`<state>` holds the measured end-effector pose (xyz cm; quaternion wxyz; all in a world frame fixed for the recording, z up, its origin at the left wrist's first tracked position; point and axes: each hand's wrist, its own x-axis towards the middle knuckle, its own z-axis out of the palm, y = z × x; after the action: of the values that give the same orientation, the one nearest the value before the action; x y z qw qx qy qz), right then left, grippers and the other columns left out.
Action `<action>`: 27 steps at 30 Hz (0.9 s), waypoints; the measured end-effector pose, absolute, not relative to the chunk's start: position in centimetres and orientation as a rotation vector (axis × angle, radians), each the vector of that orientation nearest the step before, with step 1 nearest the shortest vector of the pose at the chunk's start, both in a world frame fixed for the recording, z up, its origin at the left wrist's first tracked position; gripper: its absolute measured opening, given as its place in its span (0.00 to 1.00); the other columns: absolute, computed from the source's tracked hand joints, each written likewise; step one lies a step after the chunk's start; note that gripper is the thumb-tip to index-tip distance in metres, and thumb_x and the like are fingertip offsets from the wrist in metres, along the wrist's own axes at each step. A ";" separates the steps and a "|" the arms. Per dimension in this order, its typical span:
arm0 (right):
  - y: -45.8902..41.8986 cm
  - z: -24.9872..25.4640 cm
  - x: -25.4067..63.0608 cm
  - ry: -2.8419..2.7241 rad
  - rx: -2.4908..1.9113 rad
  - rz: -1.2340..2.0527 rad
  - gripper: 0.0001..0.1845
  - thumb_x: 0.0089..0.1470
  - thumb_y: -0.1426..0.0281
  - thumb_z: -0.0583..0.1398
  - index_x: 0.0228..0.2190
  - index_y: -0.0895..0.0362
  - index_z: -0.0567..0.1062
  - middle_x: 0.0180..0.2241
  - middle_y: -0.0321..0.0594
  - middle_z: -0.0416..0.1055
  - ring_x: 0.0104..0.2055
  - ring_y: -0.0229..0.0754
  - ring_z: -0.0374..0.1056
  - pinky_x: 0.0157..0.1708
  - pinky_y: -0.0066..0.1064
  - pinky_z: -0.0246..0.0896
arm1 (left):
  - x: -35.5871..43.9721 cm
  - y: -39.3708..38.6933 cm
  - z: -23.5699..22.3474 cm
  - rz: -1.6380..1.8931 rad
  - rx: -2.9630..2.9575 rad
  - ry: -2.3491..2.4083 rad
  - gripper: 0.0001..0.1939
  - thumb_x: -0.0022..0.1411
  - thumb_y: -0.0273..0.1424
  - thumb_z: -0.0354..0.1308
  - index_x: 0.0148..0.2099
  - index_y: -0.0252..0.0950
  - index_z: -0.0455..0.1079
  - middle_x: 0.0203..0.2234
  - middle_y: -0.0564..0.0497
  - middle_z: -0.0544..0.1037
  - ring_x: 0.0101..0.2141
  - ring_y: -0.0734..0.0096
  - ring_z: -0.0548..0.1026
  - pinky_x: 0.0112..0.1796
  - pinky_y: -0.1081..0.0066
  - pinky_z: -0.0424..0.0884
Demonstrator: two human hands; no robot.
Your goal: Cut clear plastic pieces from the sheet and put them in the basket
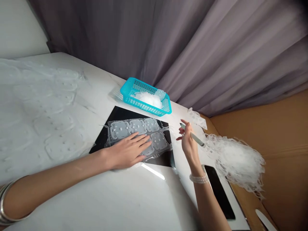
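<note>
So your left hand lies flat, fingers apart, on the clear moulded sheet mid-frame, probably to stop it sliding on the black mat. Right of centre, your right hand grips a pen-like tool, likely for fine control.

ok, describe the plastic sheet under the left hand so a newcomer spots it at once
On the white table, find the turquoise basket, then the black board on the near side of it. The translucent moulded plastic sheet lies on that board, under the left hand. Unlike the translucent sheets at the table's left, it has a black backing, making its rounded panels stand out.
</note>
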<state>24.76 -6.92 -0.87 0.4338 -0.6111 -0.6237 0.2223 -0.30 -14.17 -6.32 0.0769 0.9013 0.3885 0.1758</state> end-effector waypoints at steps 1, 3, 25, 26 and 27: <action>-7.9 -0.9 24.2 -1.566 -1.520 0.607 0.31 0.63 0.46 0.49 0.54 0.54 0.71 0.39 0.44 0.72 0.36 0.44 0.71 0.28 0.33 0.70 | -0.5 -14.2 -6.4 0.533 2.707 1.165 0.26 0.73 0.39 0.45 0.68 0.37 0.59 0.67 0.43 0.60 0.67 0.58 0.58 0.66 0.57 0.45; -9.9 -1.2 23.0 -1.594 -1.492 0.749 0.29 0.62 0.49 0.54 0.53 0.56 0.72 0.38 0.44 0.74 0.35 0.45 0.73 0.33 0.35 0.72 | -0.5 -14.3 -6.3 0.526 2.718 1.168 0.25 0.73 0.38 0.45 0.68 0.38 0.60 0.68 0.44 0.58 0.67 0.57 0.58 0.65 0.56 0.45; -14.0 -0.9 20.1 -2.226 -1.498 0.459 0.13 0.65 0.69 0.54 0.35 0.57 0.78 0.25 0.39 0.75 0.22 0.37 0.65 0.25 0.30 0.58 | 0.1 -14.4 -4.9 0.348 2.877 1.219 0.25 0.72 0.39 0.45 0.67 0.35 0.61 0.67 0.40 0.61 0.64 0.52 0.62 0.59 0.48 0.56; -14.2 -0.9 20.3 -2.253 -1.487 0.428 0.12 0.65 0.70 0.54 0.35 0.57 0.77 0.26 0.39 0.74 0.23 0.38 0.65 0.26 0.30 0.59 | 0.1 -14.4 -4.9 0.337 2.877 1.230 0.26 0.72 0.39 0.45 0.67 0.36 0.61 0.67 0.40 0.61 0.64 0.51 0.62 0.59 0.48 0.56; -14.5 -1.1 20.6 -2.271 -1.462 0.400 0.11 0.64 0.71 0.54 0.35 0.57 0.77 0.27 0.40 0.75 0.25 0.39 0.67 0.28 0.31 0.61 | 0.2 -14.4 -4.8 0.327 2.876 1.239 0.26 0.72 0.39 0.45 0.67 0.36 0.61 0.67 0.40 0.61 0.64 0.51 0.62 0.59 0.47 0.56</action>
<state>20.63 -14.46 -1.06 0.2040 -0.5242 -0.8143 0.1433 0.15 -14.41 -4.81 -0.0037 0.9134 0.3935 0.1037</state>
